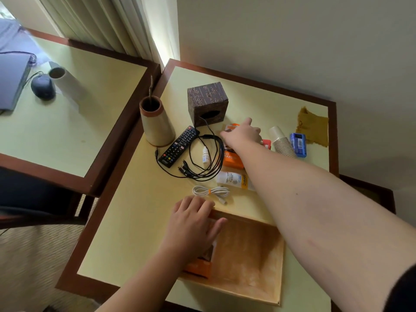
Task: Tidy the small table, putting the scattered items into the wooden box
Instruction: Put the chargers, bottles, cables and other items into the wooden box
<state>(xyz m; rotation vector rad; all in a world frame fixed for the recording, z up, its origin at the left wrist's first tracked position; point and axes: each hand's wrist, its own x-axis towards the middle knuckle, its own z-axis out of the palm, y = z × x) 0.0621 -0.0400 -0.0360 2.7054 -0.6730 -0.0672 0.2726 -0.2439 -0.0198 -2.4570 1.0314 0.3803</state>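
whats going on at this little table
A person is tidying the table into a wooden box. The left hand rests on the box's far corner, steadying it; an orange packet already lies inside. The right hand reaches across toward a small orange item near the patterned cube. A remote, black cables, a white cable, a tube and paper cups are still out.

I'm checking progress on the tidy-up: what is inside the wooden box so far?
The wooden box holds an orange packet at its left side, partly covered by the left hand. The rest of its floor looks bare; anything under the hand is hidden.
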